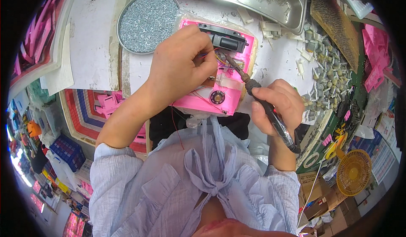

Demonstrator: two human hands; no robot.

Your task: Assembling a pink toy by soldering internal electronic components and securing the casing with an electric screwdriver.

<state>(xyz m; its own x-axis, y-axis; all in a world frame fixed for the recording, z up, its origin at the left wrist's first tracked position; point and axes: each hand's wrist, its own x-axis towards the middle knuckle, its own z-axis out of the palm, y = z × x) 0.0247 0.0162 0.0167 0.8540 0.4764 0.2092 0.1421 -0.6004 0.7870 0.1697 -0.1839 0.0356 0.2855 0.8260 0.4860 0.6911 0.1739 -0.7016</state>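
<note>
A pink plastic housing (231,101) lies open in front of me, with a black battery-box-like part (226,40) along its far side and a small round speaker (217,96) near its front edge. My left hand (182,64) is over the housing's left part, its fingers pinched around thin coloured wires; the fingertips are partly hidden. My right hand (281,106) grips the black handle of a soldering iron (253,85). Its metal tip points into the housing, close to the wires (220,57) beside my left fingertips. A thin red wire (174,123) hangs over the front edge.
A round tray (121,23) full of small screws stands at the back left. Behind the housing is a steel compartment tray (301,9) with small metal parts. Many small motor-like parts (323,74) lie to the right. A yellow fan (354,172) stands at the lower right.
</note>
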